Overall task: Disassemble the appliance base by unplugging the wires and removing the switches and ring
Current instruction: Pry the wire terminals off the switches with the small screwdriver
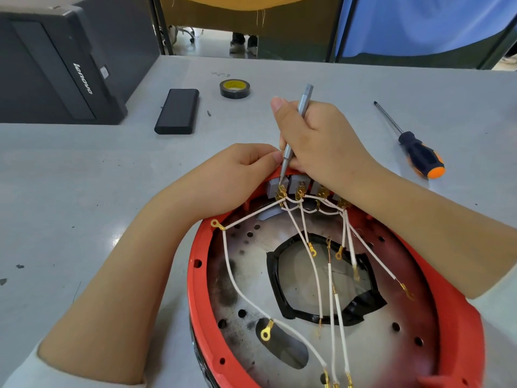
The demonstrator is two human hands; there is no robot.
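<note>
The red round appliance base [195,289] lies upside down in front of me, its metal inner plate showing. A row of grey switches [296,186] sits at its far rim, with brass terminals and several white wires [232,278] fanning out toward me. My right hand [319,144] grips a slim grey metal tool [296,130], its tip at the terminal of the leftmost switch. My left hand [237,175] holds the base's far rim beside that switch, fingers curled over it. A black ring [279,303] wrapped in tape surrounds the central opening.
On the grey table [84,177] lie a black-and-orange screwdriver [416,152] at the right, a roll of black tape [234,88], a black rectangular block [177,111] and a small bit [208,113]. A dark Lenovo case [56,65] stands at the far left.
</note>
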